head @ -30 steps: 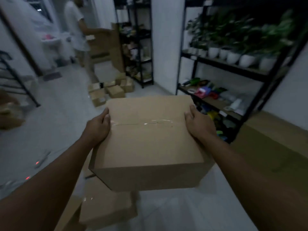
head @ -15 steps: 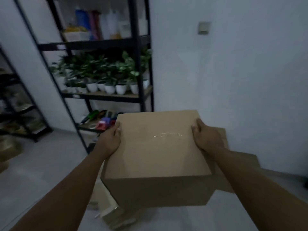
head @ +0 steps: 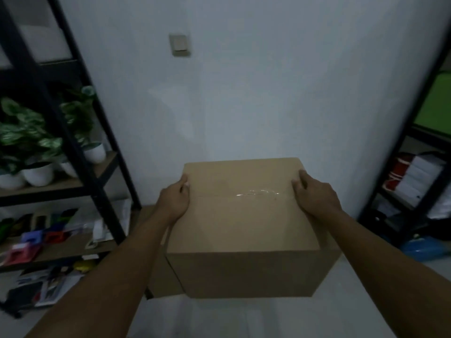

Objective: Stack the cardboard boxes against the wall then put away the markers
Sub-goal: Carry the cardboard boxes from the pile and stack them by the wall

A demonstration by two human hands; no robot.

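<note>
Your grip is two-handed: left hand (head: 174,200) and right hand (head: 314,195) each clamp a side of the taped cardboard box (head: 241,228), fingers curled over its top edges, and you carry it clear of the floor. You have turned from the open room to face the wall (head: 256,93) squarely, with the box now close in front of it, so setting it down looks like the next step. Another box (head: 162,272) lies low beside yours, partly hidden. Your box is sealed, contents unseen. Left shelves (head: 61,184) hold potted plants (head: 39,142) above small coloured items; whether any are markers, you cannot tell.
</note>
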